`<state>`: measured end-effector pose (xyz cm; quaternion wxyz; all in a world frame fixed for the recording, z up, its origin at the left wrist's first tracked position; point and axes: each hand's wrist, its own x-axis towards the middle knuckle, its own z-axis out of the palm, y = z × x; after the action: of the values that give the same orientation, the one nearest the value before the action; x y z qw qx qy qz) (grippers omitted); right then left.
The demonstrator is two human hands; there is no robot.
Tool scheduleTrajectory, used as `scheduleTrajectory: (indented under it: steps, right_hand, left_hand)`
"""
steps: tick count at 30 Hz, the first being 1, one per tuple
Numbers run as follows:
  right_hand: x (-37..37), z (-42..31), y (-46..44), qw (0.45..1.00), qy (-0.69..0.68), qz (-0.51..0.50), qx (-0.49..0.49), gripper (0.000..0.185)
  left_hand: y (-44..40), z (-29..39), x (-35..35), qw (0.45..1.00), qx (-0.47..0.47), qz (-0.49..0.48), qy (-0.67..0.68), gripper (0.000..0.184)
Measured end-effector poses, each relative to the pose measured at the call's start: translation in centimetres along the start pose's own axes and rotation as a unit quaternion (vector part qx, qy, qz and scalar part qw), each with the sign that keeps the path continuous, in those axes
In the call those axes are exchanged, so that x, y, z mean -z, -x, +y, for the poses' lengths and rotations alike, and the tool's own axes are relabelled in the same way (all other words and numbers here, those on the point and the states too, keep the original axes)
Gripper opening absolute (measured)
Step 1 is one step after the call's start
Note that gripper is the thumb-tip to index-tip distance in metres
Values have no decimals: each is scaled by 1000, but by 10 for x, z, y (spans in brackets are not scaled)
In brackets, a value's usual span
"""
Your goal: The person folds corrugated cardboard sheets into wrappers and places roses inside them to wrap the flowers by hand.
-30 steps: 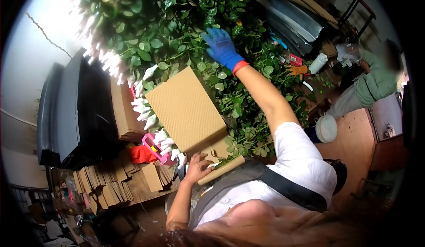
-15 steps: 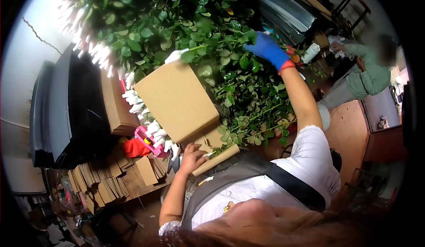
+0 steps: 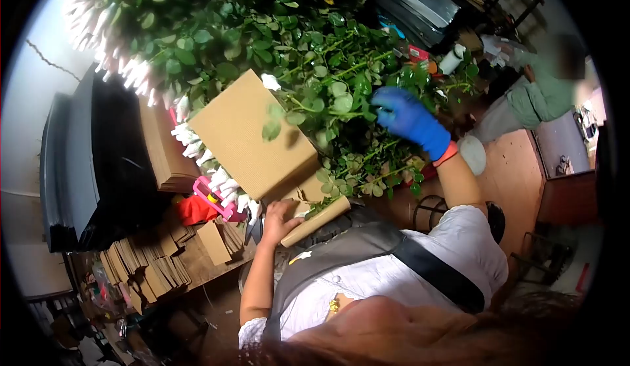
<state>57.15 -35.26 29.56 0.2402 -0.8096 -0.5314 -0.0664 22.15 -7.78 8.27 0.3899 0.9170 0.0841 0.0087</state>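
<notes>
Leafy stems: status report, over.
Left hand at lower end of cardboard roll. Gloved right hand among leafy stems. Cardboard covers some.

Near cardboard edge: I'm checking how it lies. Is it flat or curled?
Curled: the near edge of the cardboard shows as a rounded roll beside the left hand.

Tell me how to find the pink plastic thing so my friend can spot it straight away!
Find the big tan cardboard box, then look just below its left corner in the picture, past the white-wrapped flower heads. The pink plastic thing sits beside the crumpled bright red cloth. Unlike that plain cloth, it looks stiff and has a yellow-and-black part.
</notes>
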Motion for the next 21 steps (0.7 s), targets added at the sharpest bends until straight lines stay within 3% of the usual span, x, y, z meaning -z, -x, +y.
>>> scheduleTrajectory:
  steps: [3, 4, 5, 6, 7, 8, 12, 13, 14, 16, 19, 21]
  right_hand:
    - [-30, 0, 29, 984, -96, -49, -140, 31]
    - [-31, 1, 34, 967, -144, -77, -196, 32]
    - [-28, 3, 39, 934, -261, -14, -244, 33]
    - [-13, -8, 36, 942, -233, 105, -218, 32]
    - [3, -10, 37, 899, -337, 107, -259, 32]
    - [15, -11, 40, 842, -436, 111, -298, 33]
    - [14, -46, 21, 919, -245, -130, -279, 32]
    - [-14, -37, 27, 908, -308, -154, -239, 28]
    - [-40, -28, 31, 910, -284, -204, -222, 28]
    - [-88, -16, 37, 907, -238, -301, -172, 30]
    - [-126, 0, 53, 903, -119, -365, -193, 30]
    - [-136, -1, 54, 898, -64, -390, -194, 33]
  left_hand:
    - [4, 11, -1, 992, 105, 36, 53, 71]
    - [4, 14, -2, 992, 102, 54, 54, 59]
    - [3, 7, -2, 998, 52, 33, 20, 51]
    - [2, -1, -3, 1000, 2, 11, -13, 43]
    - [3, 4, -3, 1000, 16, 22, 3, 30]
    - [3, 1, -5, 1000, 6, 23, 3, 31]
    - [2, -2, -6, 999, -3, 23, -27, 35]
    - [1, 4, -2, 999, 41, 20, 6, 48]
    - [1, 11, 1, 995, 90, 21, 37, 62]
    - [3, 0, -2, 996, 86, 26, 29, 87]
    - [4, 2, -3, 990, 64, 52, 114, 104]
    - [6, 5, -3, 993, 86, 49, 65, 102]
